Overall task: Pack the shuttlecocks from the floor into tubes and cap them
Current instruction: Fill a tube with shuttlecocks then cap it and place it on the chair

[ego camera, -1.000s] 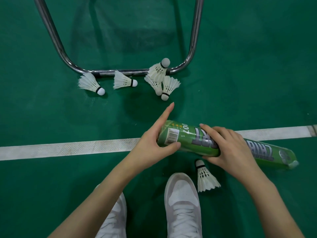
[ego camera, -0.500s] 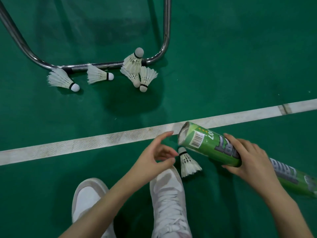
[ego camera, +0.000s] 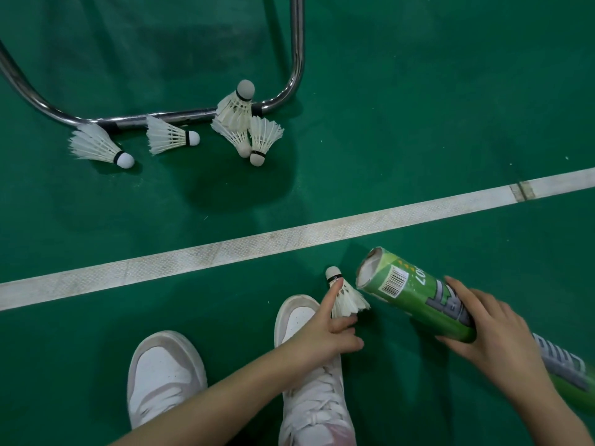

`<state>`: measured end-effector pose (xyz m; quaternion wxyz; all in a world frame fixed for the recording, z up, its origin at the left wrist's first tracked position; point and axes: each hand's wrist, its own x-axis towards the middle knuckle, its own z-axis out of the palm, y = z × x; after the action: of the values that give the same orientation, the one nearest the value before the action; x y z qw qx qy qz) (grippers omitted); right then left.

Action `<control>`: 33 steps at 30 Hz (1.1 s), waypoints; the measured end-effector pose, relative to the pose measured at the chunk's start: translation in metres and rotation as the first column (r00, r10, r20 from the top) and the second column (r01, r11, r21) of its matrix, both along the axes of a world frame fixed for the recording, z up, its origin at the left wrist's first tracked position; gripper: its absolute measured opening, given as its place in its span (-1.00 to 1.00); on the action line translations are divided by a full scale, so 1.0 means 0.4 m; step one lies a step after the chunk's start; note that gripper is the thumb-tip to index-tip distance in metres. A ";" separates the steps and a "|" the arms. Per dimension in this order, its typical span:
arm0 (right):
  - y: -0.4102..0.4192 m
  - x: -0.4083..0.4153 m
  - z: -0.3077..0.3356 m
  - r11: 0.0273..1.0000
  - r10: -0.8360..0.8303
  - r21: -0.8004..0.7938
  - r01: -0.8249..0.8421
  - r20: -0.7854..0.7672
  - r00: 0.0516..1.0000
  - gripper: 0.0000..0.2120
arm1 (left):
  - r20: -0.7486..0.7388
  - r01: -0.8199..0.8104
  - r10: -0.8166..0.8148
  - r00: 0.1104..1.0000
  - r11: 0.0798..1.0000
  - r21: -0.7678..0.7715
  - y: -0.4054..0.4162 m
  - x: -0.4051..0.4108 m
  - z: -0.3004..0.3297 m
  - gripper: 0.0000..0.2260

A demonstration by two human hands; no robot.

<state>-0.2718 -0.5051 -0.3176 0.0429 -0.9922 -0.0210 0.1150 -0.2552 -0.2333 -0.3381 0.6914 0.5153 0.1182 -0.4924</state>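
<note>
Lying on the green floor [ego camera: 418, 123] just beside the open mouth of the tube, a shuttlecock [ego camera: 346, 296] points its white cork up toward the white line [ego camera: 289, 239] and fans its feathers down toward the shoes. The left hand [ego camera: 325, 336] has its grip on that shuttlecock: the forefinger lies along one side of the skirt, near the black band under the cork, and the thumb and other fingers curl in under the feather tips. I cannot tell whether it has left the floor. The green tube [ego camera: 415, 297] slants down and to the right of the shuttlecock, its uncapped end showing a pale inside wall and a barcode label just behind the rim. The right hand [ego camera: 492, 333] holds the tube around its middle, grip wrapped over the printed lettering, and the far end runs out of view, blurred. Two white shoes sit below the shuttlecock, one [ego camera: 309, 375] partly under the left wrist, the other [ego camera: 164, 378] further left. Beyond the line, well away from the tube, five more shuttlecocks lie against a bent chrome rail [ego camera: 180, 116]: one [ego camera: 96, 145] at the left, one [ego camera: 169, 139] next to it, and a cluster of three [ego camera: 244, 123] touching each other at the rail's bend
</note>
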 end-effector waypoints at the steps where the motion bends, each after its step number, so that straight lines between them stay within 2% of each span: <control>1: 0.001 -0.001 -0.001 1.000 -0.003 0.003 0.003 -0.002 1.000 0.04 | 0.004 0.002 -0.002 1.000 1.000 0.002 -0.004 0.001 0.000 -0.18; 9: 0.009 0.014 -0.007 1.000 0.004 0.025 -0.003 -0.006 1.000 0.03 | 0.054 -0.072 0.069 0.996 0.995 0.065 -0.003 0.005 0.009 -0.18; 13: 0.012 0.025 -0.005 0.999 0.008 0.034 -0.008 0.002 1.000 0.01 | 0.175 -0.188 0.159 0.972 0.969 0.159 0.020 0.026 0.027 -0.32; 20: 0.065 0.054 -0.011 0.995 0.087 0.040 -0.088 0.023 0.996 0.03 | 0.466 -0.422 0.282 0.839 0.878 0.227 0.112 0.066 0.056 -0.61; 29: 0.179 0.142 -0.013 0.975 0.199 0.075 -0.208 0.115 0.973 0.01 | 0.649 -0.595 0.312 0.694 0.756 0.272 0.215 0.070 0.081 -0.82; 33: 0.225 0.174 -0.012 0.963 0.257 0.054 -0.265 0.114 0.960 0.01 | 0.715 -0.624 0.260 0.649 0.720 0.304 0.256 0.080 0.097 -0.81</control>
<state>-0.2022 -0.4149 -0.3225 0.0604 -0.9834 -0.1578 0.0660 -0.2233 -0.1310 -0.2995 0.6227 0.7688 0.1384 -0.0462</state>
